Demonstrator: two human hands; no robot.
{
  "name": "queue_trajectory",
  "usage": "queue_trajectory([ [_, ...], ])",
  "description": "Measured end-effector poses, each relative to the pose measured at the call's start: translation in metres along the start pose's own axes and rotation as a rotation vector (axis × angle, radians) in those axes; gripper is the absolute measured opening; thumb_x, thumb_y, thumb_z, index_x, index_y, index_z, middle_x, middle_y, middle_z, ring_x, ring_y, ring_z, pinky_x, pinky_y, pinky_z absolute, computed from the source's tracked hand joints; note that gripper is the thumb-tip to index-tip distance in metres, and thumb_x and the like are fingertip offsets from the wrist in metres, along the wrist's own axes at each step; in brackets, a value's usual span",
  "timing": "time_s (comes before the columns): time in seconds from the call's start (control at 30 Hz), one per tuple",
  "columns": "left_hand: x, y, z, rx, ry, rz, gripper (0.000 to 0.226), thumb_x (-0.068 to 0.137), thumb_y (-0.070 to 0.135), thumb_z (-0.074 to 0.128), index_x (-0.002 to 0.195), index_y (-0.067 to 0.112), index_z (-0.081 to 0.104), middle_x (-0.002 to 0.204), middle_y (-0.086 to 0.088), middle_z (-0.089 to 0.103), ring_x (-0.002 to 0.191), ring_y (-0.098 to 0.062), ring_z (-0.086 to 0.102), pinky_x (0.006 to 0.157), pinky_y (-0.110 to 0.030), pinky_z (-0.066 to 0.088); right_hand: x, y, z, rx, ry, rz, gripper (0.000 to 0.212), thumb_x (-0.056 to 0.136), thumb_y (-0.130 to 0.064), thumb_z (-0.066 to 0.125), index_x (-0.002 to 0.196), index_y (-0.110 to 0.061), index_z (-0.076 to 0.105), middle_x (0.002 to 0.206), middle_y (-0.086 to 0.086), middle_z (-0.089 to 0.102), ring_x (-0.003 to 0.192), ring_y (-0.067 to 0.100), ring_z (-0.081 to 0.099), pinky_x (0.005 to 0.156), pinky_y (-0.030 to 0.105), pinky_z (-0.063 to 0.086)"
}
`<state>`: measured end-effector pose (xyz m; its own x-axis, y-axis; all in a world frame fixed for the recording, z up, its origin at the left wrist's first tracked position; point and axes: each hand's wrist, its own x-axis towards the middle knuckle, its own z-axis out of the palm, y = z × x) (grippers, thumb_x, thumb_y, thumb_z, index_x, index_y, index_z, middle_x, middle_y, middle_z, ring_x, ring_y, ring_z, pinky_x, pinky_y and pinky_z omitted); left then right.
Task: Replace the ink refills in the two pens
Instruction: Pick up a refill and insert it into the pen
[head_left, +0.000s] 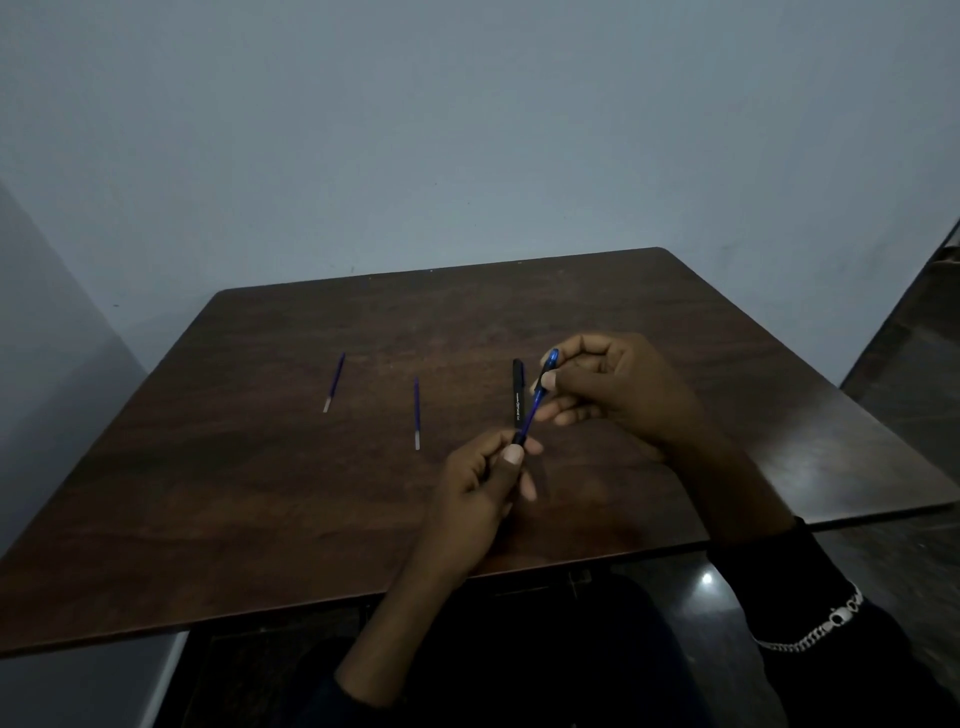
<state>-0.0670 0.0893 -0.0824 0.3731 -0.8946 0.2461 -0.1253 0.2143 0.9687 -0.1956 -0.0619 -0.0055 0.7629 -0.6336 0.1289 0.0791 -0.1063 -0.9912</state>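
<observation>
Blue pen (537, 397) held diagonally over table (260, 493), left hand (485, 486) pinching near end, right hand (608, 387) gripping far end. Black pen (518, 397) just behind; refills (416, 413) left, nearer left hand.

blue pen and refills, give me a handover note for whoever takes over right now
Left hand: grips the lower end of the blue pen.
Right hand: pinches its upper part; the pen is held above the table.
Black pen: lies on the table just behind the held pen.
Left refill and middle refill: lie loose on the table, apart.
Done: no swap visibly finished; cannot tell if the blue pen is open.
Left: refit both pens.
</observation>
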Motion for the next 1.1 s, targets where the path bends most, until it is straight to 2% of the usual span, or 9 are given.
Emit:
queue_trajectory([
  [0.27,0.001,0.0,0.001,-0.136,0.008,-0.017,0.025,0.102,0.027,0.049,0.098,0.02,0.073,0.063,-0.001,0.065,0.041,-0.001,0.038,0.042,-0.015,0.031,-0.002,0.009,0.009,-0.047,-0.063,0.02,0.014,0.092,0.001,0.069,0.105,-0.004,0.068,0.092,0.019,0.08,0.077,0.025,0.079,0.063,0.028,0.064],
  [0.4,0.001,0.001,0.001,-0.109,0.007,-0.018,0.026,0.104,0.028,0.049,0.095,0.022,0.073,0.065,-0.002,0.065,0.042,-0.004,0.038,0.043,-0.017,0.031,-0.003,0.01,0.01,-0.103,-0.102,0.01,0.022,0.091,-0.001,0.071,0.111,-0.009,0.069,0.095,0.017,0.08,0.082,0.032,0.079,0.065,0.033,0.065],
  [0.6,-0.001,0.001,-0.001,-0.042,0.008,-0.017,0.027,0.105,0.029,0.049,0.094,0.026,0.074,0.065,-0.001,0.066,0.044,-0.006,0.041,0.045,-0.018,0.034,-0.001,0.009,0.004,-0.226,-0.173,0.002,0.015,0.089,-0.007,0.075,0.103,-0.011,0.075,0.093,0.013,0.08,0.085,0.03,0.079,0.067,0.035,0.065],
  [0.73,-0.002,0.002,0.001,0.145,0.025,0.06,0.026,0.105,0.024,0.05,0.096,0.017,0.074,0.066,0.003,0.067,0.058,0.0,0.059,0.06,-0.015,0.045,0.001,-0.006,-0.008,-0.403,-0.259,0.014,0.007,0.086,-0.021,0.08,0.092,-0.017,0.078,0.08,0.009,0.08,0.071,0.02,0.077,0.061,0.026,0.062],
  [0.83,-0.002,0.004,0.001,0.292,0.025,0.103,0.026,0.105,0.027,0.051,0.094,0.021,0.074,0.07,0.004,0.069,0.072,-0.01,0.067,0.074,-0.028,0.052,0.002,-0.011,-0.009,-0.664,-0.272,-0.018,0.032,0.09,-0.043,0.074,0.071,-0.017,0.075,0.061,0.001,0.074,0.05,0.008,0.067,0.052,0.014,0.051],
  [0.93,-0.001,0.007,-0.004,0.338,0.011,0.12,0.026,0.104,0.027,0.052,0.094,0.021,0.075,0.072,0.005,0.07,0.076,-0.011,0.069,0.077,-0.023,0.051,0.0,-0.005,0.0,-0.789,-0.201,-0.069,0.054,0.095,-0.055,0.063,0.054,-0.02,0.065,0.046,-0.004,0.062,0.038,0.003,0.052,0.045,0.012,0.04],
  [0.97,0.001,0.008,-0.007,0.354,0.009,0.122,0.026,0.104,0.027,0.052,0.095,0.018,0.075,0.072,0.004,0.07,0.077,-0.011,0.069,0.077,-0.023,0.05,-0.001,-0.003,0.002,-0.808,-0.172,-0.091,0.054,0.095,-0.06,0.06,0.057,-0.022,0.068,0.049,-0.005,0.063,0.041,0.004,0.054,0.047,0.013,0.042],
  [1.03,0.002,0.009,-0.014,0.398,0.015,0.116,0.027,0.104,0.028,0.051,0.093,0.017,0.074,0.071,0.003,0.07,0.076,-0.01,0.067,0.075,-0.022,0.048,-0.003,-0.002,0.003,-0.727,-0.131,-0.105,0.037,0.09,-0.063,0.064,0.082,-0.029,0.077,0.07,-0.007,0.074,0.058,0.004,0.068,0.058,0.018,0.056],
  [1.1,0.003,0.01,-0.019,0.425,0.022,0.111,0.026,0.103,0.028,0.051,0.087,0.022,0.071,0.071,0.003,0.07,0.074,-0.007,0.065,0.072,-0.02,0.046,-0.003,-0.002,0.001,-0.536,-0.169,-0.087,0.025,0.089,-0.041,0.076,0.109,-0.027,0.076,0.09,-0.003,0.078,0.076,0.012,0.075,0.07,0.03,0.064],
])
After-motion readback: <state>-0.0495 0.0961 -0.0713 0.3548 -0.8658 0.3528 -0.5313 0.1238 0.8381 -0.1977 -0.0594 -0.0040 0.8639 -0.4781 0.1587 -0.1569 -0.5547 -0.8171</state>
